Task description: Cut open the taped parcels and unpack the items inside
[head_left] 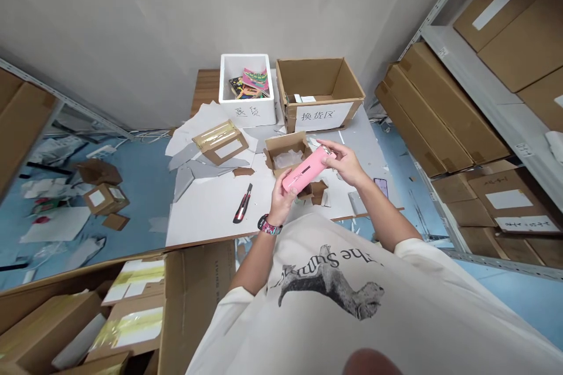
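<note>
Both my hands hold a long pink box [307, 171] tilted above the table. My left hand [281, 198] is closed round its lower left end. At the upper right end, my right hand [343, 163] grips it with thumb and fingers, where something silvery and round shows; I cannot tell what it is. Just behind the pink box stands a small open cardboard box [284, 145] with clear plastic wrapping [288, 159] inside, partly hidden by it. A red and black utility knife [243, 204] lies on the table to the left of my hands.
A white foam box [246, 110] with colourful booklets and a big open carton [323, 112] stand at the table's back. Left lie a taped parcel [221, 142] and paper scraps. A phone [381, 187] is at right. Shelves of cartons [440, 111] and a large carton [193, 299] flank me.
</note>
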`<action>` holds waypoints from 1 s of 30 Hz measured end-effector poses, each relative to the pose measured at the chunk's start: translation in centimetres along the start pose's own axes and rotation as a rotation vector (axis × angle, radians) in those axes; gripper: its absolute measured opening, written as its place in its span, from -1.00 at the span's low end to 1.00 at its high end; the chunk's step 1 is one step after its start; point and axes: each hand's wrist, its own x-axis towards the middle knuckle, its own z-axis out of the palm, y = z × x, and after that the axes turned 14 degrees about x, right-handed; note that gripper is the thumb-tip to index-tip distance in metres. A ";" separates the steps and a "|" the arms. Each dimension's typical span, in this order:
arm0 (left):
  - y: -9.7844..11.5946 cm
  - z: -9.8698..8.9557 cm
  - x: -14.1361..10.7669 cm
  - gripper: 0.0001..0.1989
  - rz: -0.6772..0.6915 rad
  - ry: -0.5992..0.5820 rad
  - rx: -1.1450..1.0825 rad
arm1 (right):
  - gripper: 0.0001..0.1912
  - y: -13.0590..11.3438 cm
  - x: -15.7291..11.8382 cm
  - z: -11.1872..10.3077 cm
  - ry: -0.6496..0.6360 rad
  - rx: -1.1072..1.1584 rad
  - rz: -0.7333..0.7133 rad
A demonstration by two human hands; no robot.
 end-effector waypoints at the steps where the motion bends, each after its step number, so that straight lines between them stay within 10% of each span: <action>1: -0.6 -0.1 0.1 -0.12 0.001 -0.006 0.017 | -0.25 0.0 -0.2 -0.3 0.031 -0.018 -0.016; 10: -7.7 -1.0 0.0 -0.39 0.059 -0.117 0.601 | -0.39 2.0 -1.8 -2.3 0.114 -0.367 -0.135; 23: -12.7 -0.8 -1.1 -0.42 0.003 -0.005 0.722 | -0.47 5.1 -1.8 0.5 -0.294 -0.648 -0.258; 30: -13.9 -0.2 -0.6 -0.41 0.037 -0.138 0.795 | -0.52 8.8 -1.7 1.3 -0.466 -0.996 -0.035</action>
